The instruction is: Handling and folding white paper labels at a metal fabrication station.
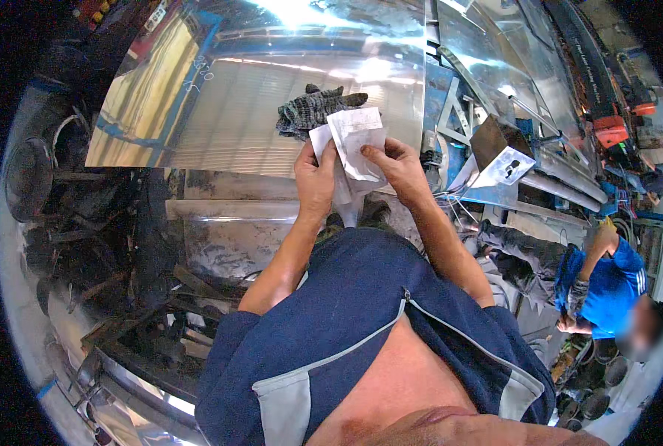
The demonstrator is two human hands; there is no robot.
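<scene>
Between my two hands I hold several white sheets of paper [361, 149], creased and partly overlapping, with faint writing on the top one. My left hand [316, 175] pinches the left edge of the sheets between thumb and fingers. On the other side, my right hand [400, 167] grips their right edge, its thumb lying on top of the paper. Just beyond the sheets, a pair of grey-black knitted work gloves [313, 110] lies on a shiny metal sheet [249, 97]. The papers are above the near edge of that metal sheet.
At right, a blue bench [495, 195] carries a brown metal box section [498, 141], a white card [506, 167], metal bars and cables. Another person in a blue shirt [617, 290] stands farther right. Dark metal scrap [101, 245] lies at lower left.
</scene>
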